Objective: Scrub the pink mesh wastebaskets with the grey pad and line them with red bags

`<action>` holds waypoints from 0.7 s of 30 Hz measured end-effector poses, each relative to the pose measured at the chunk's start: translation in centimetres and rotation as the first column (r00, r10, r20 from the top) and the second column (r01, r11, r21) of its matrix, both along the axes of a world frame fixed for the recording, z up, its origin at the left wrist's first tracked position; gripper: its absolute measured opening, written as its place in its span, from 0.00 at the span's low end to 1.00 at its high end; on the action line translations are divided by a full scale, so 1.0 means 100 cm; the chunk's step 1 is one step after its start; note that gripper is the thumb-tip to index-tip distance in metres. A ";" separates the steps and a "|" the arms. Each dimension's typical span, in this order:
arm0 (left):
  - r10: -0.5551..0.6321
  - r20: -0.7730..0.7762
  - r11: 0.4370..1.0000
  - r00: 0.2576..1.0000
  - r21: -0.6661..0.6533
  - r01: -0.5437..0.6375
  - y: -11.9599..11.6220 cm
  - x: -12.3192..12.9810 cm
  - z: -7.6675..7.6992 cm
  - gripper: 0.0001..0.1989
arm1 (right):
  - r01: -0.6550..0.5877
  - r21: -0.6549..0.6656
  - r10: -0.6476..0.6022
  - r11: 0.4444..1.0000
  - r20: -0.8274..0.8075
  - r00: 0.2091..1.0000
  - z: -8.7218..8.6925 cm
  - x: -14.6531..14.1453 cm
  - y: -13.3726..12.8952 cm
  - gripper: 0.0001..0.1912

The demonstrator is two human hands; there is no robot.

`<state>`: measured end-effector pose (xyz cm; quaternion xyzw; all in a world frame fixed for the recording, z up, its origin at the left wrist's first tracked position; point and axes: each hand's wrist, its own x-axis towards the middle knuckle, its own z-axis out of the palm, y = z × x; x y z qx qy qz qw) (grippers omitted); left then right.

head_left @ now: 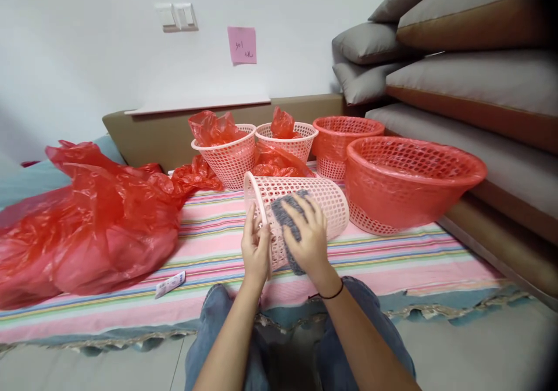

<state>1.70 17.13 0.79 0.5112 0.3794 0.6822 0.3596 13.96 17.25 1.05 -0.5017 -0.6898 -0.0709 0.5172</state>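
The pale pink basket point(329, 196) lies on its side on the striped cloth point(209, 237), near the middle of its front edge. Its long axis goes from left to right, roughly parallel with this edge; the wide open mouth points to the left, and the narrower base to the right. The left hand point(256, 250) is grasping the rim of the mouth, the thumb on one side and the fingers on the other. The right hand point(311, 234) is spread over a grey rag point(285, 210) on the basket's wall, with the fingers apart and not clenched.

Toward the left edge of the cloth there is a heap of red plastic bag point(108, 228). Near the front edge, left of the hands, lies a small white label point(170, 284) (it carries print, but too small for reading). On the wall, a pink note point(242, 45) shows the handwritten number "301"; the marks under it I cannot read.
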 end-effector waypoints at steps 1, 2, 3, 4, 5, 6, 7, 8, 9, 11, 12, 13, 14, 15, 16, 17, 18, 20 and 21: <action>0.003 0.006 1.000 1.000 0.001 -0.003 0.000 0.000 0.001 0.33 | -0.032 0.013 0.032 0.999 0.026 0.999 0.003 -0.008 -0.005 0.24; 0.010 0.004 1.000 1.000 0.001 -0.010 0.000 0.000 0.001 0.31 | -0.052 0.021 0.051 0.998 0.043 0.998 0.005 -0.013 -0.008 0.24; 0.022 -0.009 1.000 1.000 -0.001 -0.022 0.000 -0.001 0.000 0.30 | -0.057 0.021 0.056 0.998 0.050 0.997 0.007 -0.013 -0.009 0.24; 0.038 -0.029 0.999 0.999 -0.007 -0.038 -0.002 -0.004 -0.001 0.28 | -0.044 0.013 0.044 0.999 0.047 0.998 0.007 -0.011 -0.008 0.24; 0.056 -0.052 0.998 0.997 -0.014 -0.056 -0.004 -0.007 -0.003 0.27 | -0.017 0.000 0.017 1.000 0.033 0.999 0.006 -0.004 -0.005 0.24; 0.071 -0.073 0.997 0.995 -0.019 -0.072 -0.006 -0.011 -0.005 0.25 | 0.023 -0.015 -0.023 1.000 0.010 1.000 0.003 0.005 -0.001 0.24; 0.082 -0.089 0.996 0.993 -0.019 -0.084 -0.009 -0.014 -0.007 0.23 | 0.076 -0.032 -0.076 0.997 -0.024 0.997 0.000 0.017 0.004 0.24; 0.091 -0.095 0.996 0.991 -0.015 -0.093 -0.011 -0.018 -0.008 0.22 | 0.134 -0.050 -0.137 0.990 -0.065 0.988 -0.005 0.031 0.010 0.24; 0.095 -0.089 0.995 0.991 -0.011 -0.096 -0.013 -0.020 -0.008 0.22 | 0.190 -0.073 -0.197 0.979 -0.109 0.974 -0.010 0.045 0.017 0.23; 0.072 -0.057 0.997 0.996 -0.005 -0.073 -0.015 -0.023 -0.006 0.25 | 0.278 -0.123 -0.298 0.953 -0.199 0.933 -0.020 0.071 0.028 0.23; 0.044 -0.035 0.999 0.998 -0.007 -0.044 -0.016 -0.023 -0.004 0.27 | 0.305 -0.146 -0.333 0.941 -0.239 0.912 -0.024 0.081 0.032 0.23; 0.006 -0.014 1.000 1.000 -0.015 -0.006 -0.016 -0.022 -0.002 0.30 | 0.322 -0.162 -0.356 0.933 -0.270 0.895 -0.027 0.087 0.035 0.23; -0.037 0.005 0.999 0.999 -0.030 0.037 -0.015 -0.021 0.001 0.32 | 0.333 -0.167 -0.369 0.928 -0.288 0.884 -0.028 0.089 0.037 0.24; -0.076 0.020 0.996 0.997 -0.050 0.077 -0.014 -0.019 0.003 0.34 | 0.333 -0.160 -0.367 0.929 -0.291 0.884 -0.028 0.088 0.037 0.24; -0.106 0.031 0.992 0.994 -0.071 0.108 -0.013 -0.017 0.004 0.36 | 0.319 -0.141 -0.347 0.937 -0.275 0.897 -0.026 0.082 0.034 0.24; -0.126 0.039 0.987 0.991 -0.090 0.129 -0.012 -0.015 0.005 0.38 | 0.289 -0.116 -0.309 0.950 -0.241 0.920 -0.023 0.072 0.030 0.23; -0.136 0.044 0.985 0.990 -0.104 0.140 -0.011 -0.014 0.005 0.40 | 0.241 -0.088 -0.254 0.967 -0.192 0.948 -0.018 0.060 0.024 0.23; -0.142 0.037 0.984 0.989 -0.107 0.145 -0.010 -0.012 0.004 0.44 | 0.105 -0.040 -0.108 0.994 -0.074 0.991 -0.009 0.032 0.007 0.23; -0.140 0.025 0.985 0.990 -0.098 0.141 -0.009 -0.011 0.004 0.45 | 0.031 -0.023 -0.031 0.999 -0.015 0.999 -0.004 0.018 -0.001 0.23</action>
